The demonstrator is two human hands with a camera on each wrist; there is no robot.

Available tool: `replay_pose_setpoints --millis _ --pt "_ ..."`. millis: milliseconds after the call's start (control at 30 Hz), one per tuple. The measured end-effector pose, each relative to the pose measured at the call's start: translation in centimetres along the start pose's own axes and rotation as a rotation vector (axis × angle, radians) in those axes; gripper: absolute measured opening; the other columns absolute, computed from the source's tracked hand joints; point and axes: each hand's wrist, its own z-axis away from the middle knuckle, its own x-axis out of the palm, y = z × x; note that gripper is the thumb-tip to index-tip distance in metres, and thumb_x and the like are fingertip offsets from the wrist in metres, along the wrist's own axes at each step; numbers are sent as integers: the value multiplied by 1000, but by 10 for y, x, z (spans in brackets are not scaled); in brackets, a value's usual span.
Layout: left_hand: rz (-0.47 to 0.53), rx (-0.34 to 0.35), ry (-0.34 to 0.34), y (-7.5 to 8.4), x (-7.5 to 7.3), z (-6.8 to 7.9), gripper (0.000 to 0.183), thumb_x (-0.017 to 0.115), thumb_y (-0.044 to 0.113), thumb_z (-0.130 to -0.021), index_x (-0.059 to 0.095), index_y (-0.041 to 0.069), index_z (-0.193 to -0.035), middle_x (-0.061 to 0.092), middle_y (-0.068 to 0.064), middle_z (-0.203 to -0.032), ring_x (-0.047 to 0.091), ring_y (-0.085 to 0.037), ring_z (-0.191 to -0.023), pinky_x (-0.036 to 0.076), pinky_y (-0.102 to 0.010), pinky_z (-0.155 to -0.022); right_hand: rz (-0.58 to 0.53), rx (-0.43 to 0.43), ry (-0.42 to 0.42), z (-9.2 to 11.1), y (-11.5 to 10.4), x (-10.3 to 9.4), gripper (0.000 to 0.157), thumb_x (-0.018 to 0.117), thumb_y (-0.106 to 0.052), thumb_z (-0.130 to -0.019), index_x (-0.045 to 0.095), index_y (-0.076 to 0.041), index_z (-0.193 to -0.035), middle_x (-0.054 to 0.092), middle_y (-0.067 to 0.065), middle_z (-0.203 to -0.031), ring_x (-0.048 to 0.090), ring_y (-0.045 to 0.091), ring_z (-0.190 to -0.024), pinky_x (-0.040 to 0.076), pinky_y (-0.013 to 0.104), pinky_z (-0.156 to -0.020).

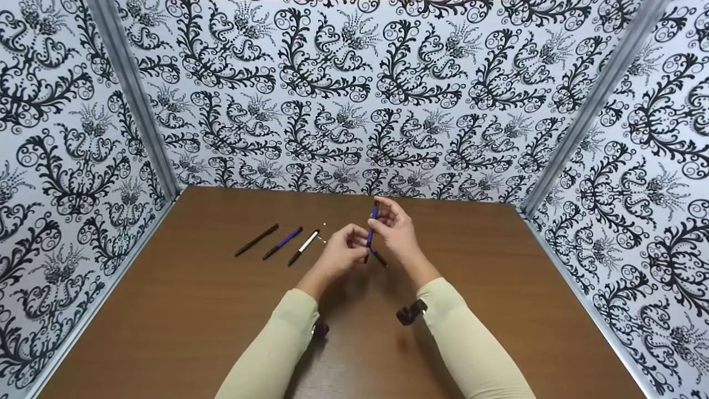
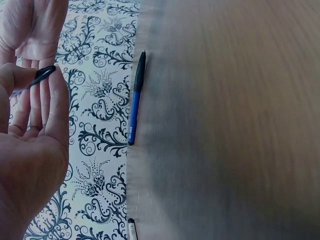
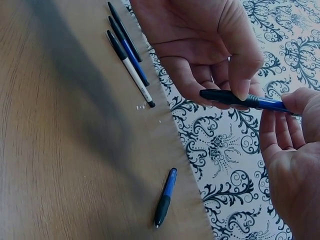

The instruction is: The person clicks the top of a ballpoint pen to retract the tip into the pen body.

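A blue pen with a black grip [image 1: 370, 233] is held up between the two hands above the table. My left hand [image 1: 344, 250] pinches its lower end, where the right wrist view shows the black grip section [image 3: 220, 96] between thumb and fingers. Higher up, my right hand [image 1: 397, 230] pinches the blue barrel with thumb and fingertips. Beneath the hands a second blue pen [image 3: 166, 197] lies on the table, mostly hidden in the head view but whole in the left wrist view. Fingers cover parts of the held pen.
Left of the hands, a black pen [image 1: 256, 240], a blue pen [image 1: 282, 243] and a white pen [image 1: 303, 247] lie slanted side by side. Tiny white bits [image 3: 140, 107] are scattered near the white pen. Patterned walls [image 1: 332, 111] enclose the brown table [image 1: 166, 310] at back and sides.
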Motion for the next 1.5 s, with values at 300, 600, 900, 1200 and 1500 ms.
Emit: replay_pose_setpoints --millis 300,600,900,1200,1500 --pt "-78 29 2 1 -5 0 34 68 -13 -87 68 -3 -119 71 -10 -104 67 -18 -91 57 -24 -71 -13 30 -20 -1 -1 -4 55 74 17 -94 63 4 -146 73 16 -103 69 17 -85 66 36 -80" --pt "-137 28 -3 3 -10 0 33 68 -12 -88 70 -2 -119 73 -17 -107 66 -17 -91 55 -25 -74 8 37 -34 -1 -1 -12 57 77 16 -93 63 2 -147 74 20 -106 71 18 -85 67 44 -83" --pt "-181 19 -1 -1 -21 2 31 69 -9 -88 70 -2 -118 71 -10 -104 66 -18 -91 58 -27 -71 80 38 -57 4 -2 -25 55 76 14 -95 62 4 -147 71 25 -110 71 15 -88 66 37 -80" --pt "-267 15 -18 -1 -35 7 30 68 -8 -87 70 -3 -116 69 -5 -100 64 -16 -91 55 -27 -76 180 39 -74 9 4 -43 55 78 9 -96 61 2 -148 69 32 -117 70 20 -92 65 35 -81" --pt "-292 -16 -43 -1 -46 9 27 69 -7 -88 70 1 -114 70 -5 -100 65 -16 -91 55 -28 -77 230 87 -66 14 9 -61 58 78 10 -95 60 2 -150 67 33 -122 69 29 -99 65 41 -88"
